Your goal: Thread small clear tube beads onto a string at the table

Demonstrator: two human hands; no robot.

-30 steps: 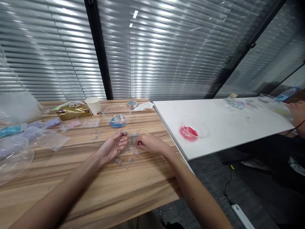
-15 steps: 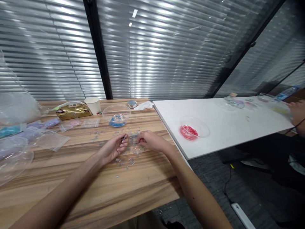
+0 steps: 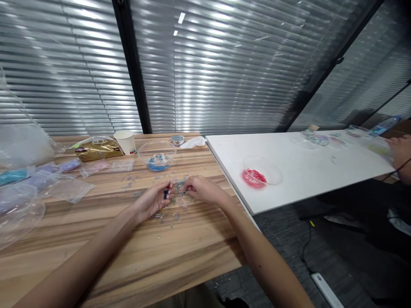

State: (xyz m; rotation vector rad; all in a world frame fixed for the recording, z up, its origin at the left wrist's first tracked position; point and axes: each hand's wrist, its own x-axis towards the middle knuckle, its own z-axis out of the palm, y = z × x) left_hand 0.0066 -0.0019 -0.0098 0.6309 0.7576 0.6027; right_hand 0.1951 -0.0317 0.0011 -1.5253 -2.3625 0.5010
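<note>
Blue piece (image 3: 166,193) shifted within the left hand (image 3: 156,197).

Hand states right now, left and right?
Left hand: fingers curled closed, holding something small and dark blue.
Right hand: fingers bent down at the clear bits; whether closed on one, can't tell.
</note>
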